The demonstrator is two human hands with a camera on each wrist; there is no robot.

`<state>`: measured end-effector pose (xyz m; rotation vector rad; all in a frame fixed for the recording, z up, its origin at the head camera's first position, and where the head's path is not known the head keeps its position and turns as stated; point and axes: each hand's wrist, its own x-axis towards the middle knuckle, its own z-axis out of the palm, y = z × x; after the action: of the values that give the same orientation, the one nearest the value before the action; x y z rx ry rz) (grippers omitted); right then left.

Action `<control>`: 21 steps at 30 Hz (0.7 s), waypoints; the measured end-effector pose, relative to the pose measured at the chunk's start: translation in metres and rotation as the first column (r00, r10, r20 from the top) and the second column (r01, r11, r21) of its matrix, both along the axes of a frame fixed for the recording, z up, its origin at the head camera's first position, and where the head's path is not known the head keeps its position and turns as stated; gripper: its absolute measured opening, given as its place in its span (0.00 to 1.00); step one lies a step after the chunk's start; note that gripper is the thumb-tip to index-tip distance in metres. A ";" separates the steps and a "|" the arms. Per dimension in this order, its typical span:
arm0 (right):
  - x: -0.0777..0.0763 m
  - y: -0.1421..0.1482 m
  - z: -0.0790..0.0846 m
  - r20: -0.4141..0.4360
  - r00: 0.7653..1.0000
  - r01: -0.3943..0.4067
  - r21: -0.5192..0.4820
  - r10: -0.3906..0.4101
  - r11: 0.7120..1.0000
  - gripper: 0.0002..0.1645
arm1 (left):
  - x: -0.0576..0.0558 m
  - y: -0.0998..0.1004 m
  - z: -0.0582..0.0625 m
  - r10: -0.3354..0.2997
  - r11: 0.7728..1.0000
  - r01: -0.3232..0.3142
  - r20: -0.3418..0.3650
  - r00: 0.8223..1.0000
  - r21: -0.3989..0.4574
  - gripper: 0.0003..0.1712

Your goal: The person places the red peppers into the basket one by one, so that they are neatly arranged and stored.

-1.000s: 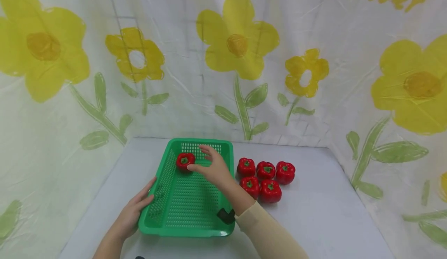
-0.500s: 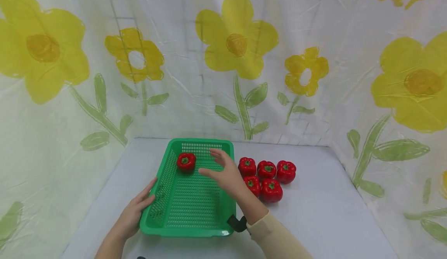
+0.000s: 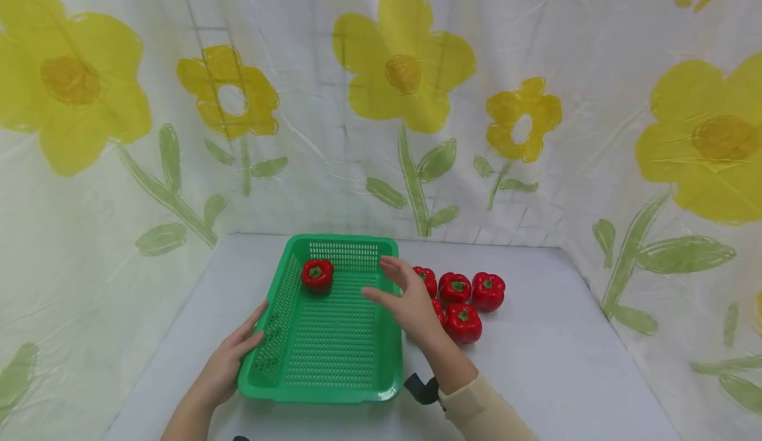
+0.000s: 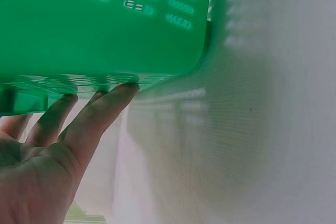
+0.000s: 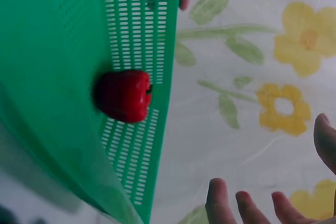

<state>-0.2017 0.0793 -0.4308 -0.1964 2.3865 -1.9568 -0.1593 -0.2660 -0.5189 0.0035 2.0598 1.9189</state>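
A green perforated plastic basket stands on the white table, with one red bell pepper in its far left corner. My left hand rests against the basket's left side, and the left wrist view shows its straight fingers touching the outer wall. Above the basket's right rim, my right hand is spread and holds nothing, thumb apart from the fingers. To the right of the basket lie several more red bell peppers; the hand partly hides the nearest ones. In the right wrist view, the pepper shows inside the basket.
White table surface extends to the right of the peppers. A white curtain with painted yellow flowers hangs behind and on both sides. A black wrist-camera piece sits at the right wrist beside the basket's near right corner.
My right hand has moved right, away from the pepper in the basket, to above the right rim, fingers still spread. The left hand stays at the basket's left side.
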 end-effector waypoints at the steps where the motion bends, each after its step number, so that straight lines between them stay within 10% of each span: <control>1: 0.000 0.001 -0.002 -0.001 1.000 0.000 -0.012 0.000 1.000 0.44 | 0.000 0.000 0.000 0.001 1.000 -0.001 0.002 1.000 -0.001 0.35; 21: 0.013 0.034 -0.011 -0.039 0.990 0.132 -0.046 -0.134 0.990 0.43 | -0.001 0.000 0.000 0.002 1.000 -0.002 -0.004 1.000 -0.026 0.36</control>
<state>-0.1882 0.1133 -0.4416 -0.0827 2.4441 -2.0828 -0.1601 -0.2656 -0.5191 -0.0008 2.0881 1.8947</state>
